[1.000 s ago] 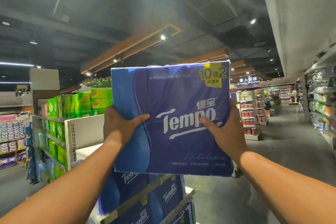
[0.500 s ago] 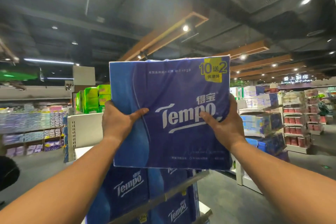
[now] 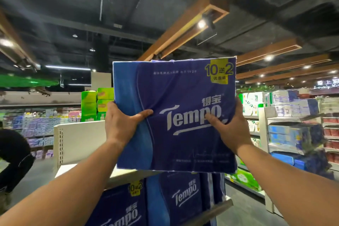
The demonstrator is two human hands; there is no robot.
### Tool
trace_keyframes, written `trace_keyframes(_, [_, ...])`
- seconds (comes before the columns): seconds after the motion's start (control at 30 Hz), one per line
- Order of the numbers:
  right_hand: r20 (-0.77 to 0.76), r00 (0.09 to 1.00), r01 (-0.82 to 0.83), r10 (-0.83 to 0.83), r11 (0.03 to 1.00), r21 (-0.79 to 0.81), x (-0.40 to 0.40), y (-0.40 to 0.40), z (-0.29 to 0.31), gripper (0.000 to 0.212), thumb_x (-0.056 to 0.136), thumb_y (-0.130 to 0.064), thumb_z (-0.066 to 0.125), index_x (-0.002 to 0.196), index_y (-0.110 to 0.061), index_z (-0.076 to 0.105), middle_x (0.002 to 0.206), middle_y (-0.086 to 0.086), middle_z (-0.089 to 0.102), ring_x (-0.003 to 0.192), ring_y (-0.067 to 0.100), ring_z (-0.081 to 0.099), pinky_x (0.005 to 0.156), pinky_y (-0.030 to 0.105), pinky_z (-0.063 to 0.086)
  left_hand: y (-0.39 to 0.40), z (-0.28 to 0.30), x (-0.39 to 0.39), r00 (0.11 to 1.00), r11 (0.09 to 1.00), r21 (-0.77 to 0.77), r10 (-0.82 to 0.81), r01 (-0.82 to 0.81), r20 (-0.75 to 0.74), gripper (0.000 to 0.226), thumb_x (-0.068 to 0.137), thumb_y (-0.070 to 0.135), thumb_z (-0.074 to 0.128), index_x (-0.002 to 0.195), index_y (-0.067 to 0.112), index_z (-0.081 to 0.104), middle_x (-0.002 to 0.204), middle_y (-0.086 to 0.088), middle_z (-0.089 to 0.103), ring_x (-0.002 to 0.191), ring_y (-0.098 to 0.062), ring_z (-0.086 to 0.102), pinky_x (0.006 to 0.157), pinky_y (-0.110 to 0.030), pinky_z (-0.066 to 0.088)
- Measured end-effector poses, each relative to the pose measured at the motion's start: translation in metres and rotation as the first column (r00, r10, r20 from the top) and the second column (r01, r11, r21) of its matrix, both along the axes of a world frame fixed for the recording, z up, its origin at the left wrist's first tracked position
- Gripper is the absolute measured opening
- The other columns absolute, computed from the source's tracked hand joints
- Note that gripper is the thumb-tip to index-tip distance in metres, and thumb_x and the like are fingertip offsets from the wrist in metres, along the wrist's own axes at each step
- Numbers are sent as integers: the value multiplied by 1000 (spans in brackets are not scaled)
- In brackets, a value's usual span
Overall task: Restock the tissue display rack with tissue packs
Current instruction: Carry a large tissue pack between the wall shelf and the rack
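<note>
I hold a large blue Tempo tissue pack (image 3: 179,97) up in front of me, upright, with a yellow "10+2" label in its top right corner. My left hand (image 3: 122,123) grips its left edge, thumb across the front. My right hand (image 3: 231,126) grips its right edge, thumb on the printed name. The pack's bottom edge is just above the white top shelf of the tissue display rack (image 3: 128,175). Below that shelf stand more blue Tempo packs (image 3: 183,200), behind a slanted rail.
A white perforated shelf end panel (image 3: 80,139) stands behind the rack, with green packs (image 3: 95,104) above it. A person in dark clothes (image 3: 14,158) bends at the far left. Stocked shelves (image 3: 293,134) stand right, across a grey aisle floor (image 3: 244,211).
The view has swung left and a little closer to the rack. The pack stays held in both hands at about the same height, now nearer the top shelf. A person has appeared at left.
</note>
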State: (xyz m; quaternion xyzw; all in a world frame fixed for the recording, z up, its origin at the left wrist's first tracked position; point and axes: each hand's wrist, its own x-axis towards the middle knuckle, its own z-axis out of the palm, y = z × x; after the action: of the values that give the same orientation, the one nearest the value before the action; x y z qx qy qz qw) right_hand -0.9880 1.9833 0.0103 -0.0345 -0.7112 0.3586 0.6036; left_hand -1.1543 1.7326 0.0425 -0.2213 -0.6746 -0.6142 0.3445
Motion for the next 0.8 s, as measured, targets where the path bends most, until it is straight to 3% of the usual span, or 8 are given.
trace_keyframes(0.13, [-7, 1000, 16, -15, 998, 53, -55, 43, -1, 69, 75, -49, 84, 128, -45, 40, 108, -19, 64, 91, -4, 63, 78, 22, 50, 32, -1, -46, 1000, 1000, 15, 18, -18, -9, 91, 56, 51, 98, 120, 15, 45, 113, 1, 51, 99, -18, 48, 83, -31, 39])
trace_keyframes(0.23, [-3, 1000, 14, -14, 997, 77, -99, 73, -4, 71, 71, -59, 82, 129, -36, 48, 110, -11, 70, 97, 11, 69, 87, 42, 58, 51, -6, -79, 997, 997, 27, 70, -69, -17, 96, 55, 50, 99, 126, 9, 48, 115, 0, 52, 100, -18, 47, 87, -34, 42])
trace_keyframes(0.33, [18, 992, -127, 126, 991, 45, -138, 94, -9, 70, 75, -45, 86, 133, -38, 46, 113, -16, 70, 99, 3, 69, 84, 35, 58, 68, -15, -108, 991, 991, 48, 128, -126, -34, 102, 54, 50, 99, 131, 6, 48, 115, 0, 50, 102, -18, 46, 93, -36, 43])
trace_keyframes(0.43, [41, 979, -202, 200, 978, 46, -176, 117, -14, 70, 75, -42, 85, 131, -43, 43, 111, -23, 68, 96, -7, 66, 78, 21, 52, 86, -26, -134, 982, 981, 59, 186, -184, -41, 104, 54, 48, 100, 132, 3, 48, 114, 0, 49, 102, -19, 47, 92, -34, 41])
trace_keyframes(0.6, [131, 954, -276, 270, 961, 30, -247, 161, -15, 76, 77, -39, 86, 129, -60, 34, 112, -21, 70, 98, 1, 68, 86, 38, 54, 117, -34, -177, 964, 962, 68, 266, -265, 1, 108, 51, 49, 100, 131, 1, 47, 118, -7, 56, 111, -31, 57, 97, -39, 46])
trace_keyframes(0.8, [193, 918, -353, 347, 936, -3, -319, 200, -23, 79, 78, -32, 86, 130, -56, 32, 109, -25, 64, 94, -4, 62, 83, 34, 50, 147, -49, -213, 930, 929, 52, 364, -367, 58, 104, 51, 44, 102, 129, 3, 46, 113, -4, 52, 101, -23, 51, 96, -41, 45])
